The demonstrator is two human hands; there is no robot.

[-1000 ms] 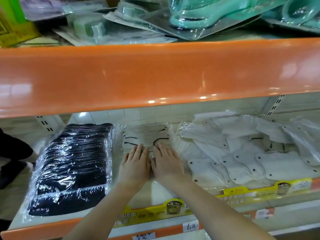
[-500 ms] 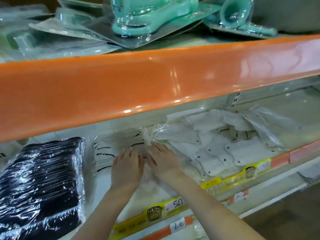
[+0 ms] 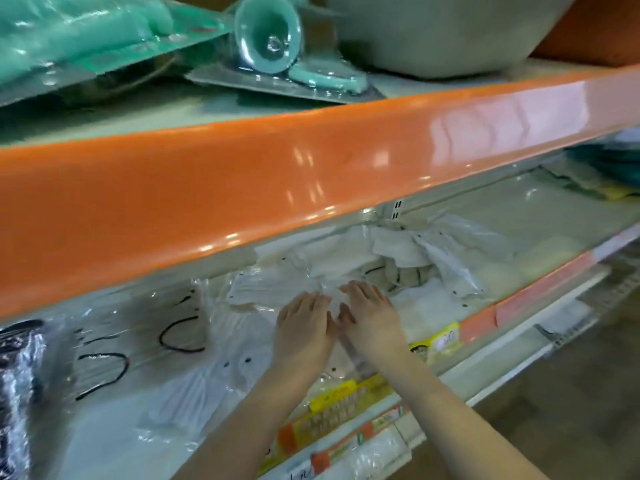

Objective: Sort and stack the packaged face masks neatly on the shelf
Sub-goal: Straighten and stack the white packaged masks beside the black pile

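**Both palms flat on the white mask heap**

At the far left edge of the frame, a block of black masks (image 3: 17, 386) sits in crinkled, glossy film. Right of it, in the lower left, lie clear-wrapped packs (image 3: 114, 351) of pale masks with thin black ear loops curling under the smooth plastic; one pleated white mask (image 3: 194, 396) lies flat in front of them, near the shelf edge.

At lower centre the left hand (image 3: 304, 327) rests palm down, fingers together and stretched out, on soft white masks in clear wrap. The right hand (image 3: 369, 318) lies just beside it, also palm down with fingers extended, thumbs nearly touching. Neither hand is closed around anything; both press flat on the material.

Beyond the fingertips, right of centre, the white heap (image 3: 408, 258) is loose and rumpled: matte fabric pieces with small black dots, tangled with wrinkled film. To its right the beige shelf (image 3: 540, 237) is bare and smooth.

A yellow price strip (image 3: 346, 403) runs along the front of the shelf below the wrists. Above, a glossy orange lip (image 3: 311, 174) crosses the frame diagonally, and mint-green plastic goods (image 3: 266, 32) in blister packs sit on the upper level at the top.
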